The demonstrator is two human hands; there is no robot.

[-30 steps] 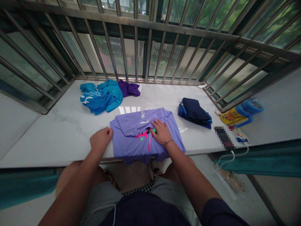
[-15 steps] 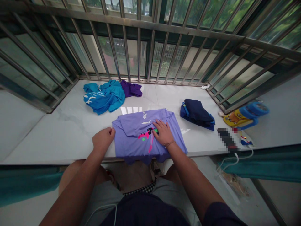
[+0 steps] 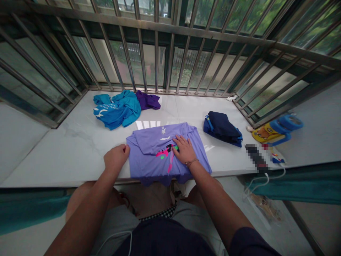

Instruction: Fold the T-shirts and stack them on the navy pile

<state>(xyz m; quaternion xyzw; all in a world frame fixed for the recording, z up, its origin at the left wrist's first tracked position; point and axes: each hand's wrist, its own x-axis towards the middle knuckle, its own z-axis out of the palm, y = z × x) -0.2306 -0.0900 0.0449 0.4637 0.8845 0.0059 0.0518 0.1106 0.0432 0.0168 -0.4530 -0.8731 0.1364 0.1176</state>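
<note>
Mid-fold, frame centre: your left hand (image 3: pixel 116 157) pinching left edge of lilac T-shirt (image 3: pixel 166 151) on bench (image 3: pixel 71 145); right hand (image 3: pixel 184 150) spread flat, pinning print. Next likely: carry edge over, keep pin firm.

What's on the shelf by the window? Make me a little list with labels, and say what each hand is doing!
left hand: left hand curled at the left edge of the purple shirt
right hand: right hand pressed flat on the shirt's pink print
far left: crumpled teal shirt, small dark purple cloth
right: folded navy clothes, yellow and blue bottle
surface: white marble ledge inside metal window bars
</note>
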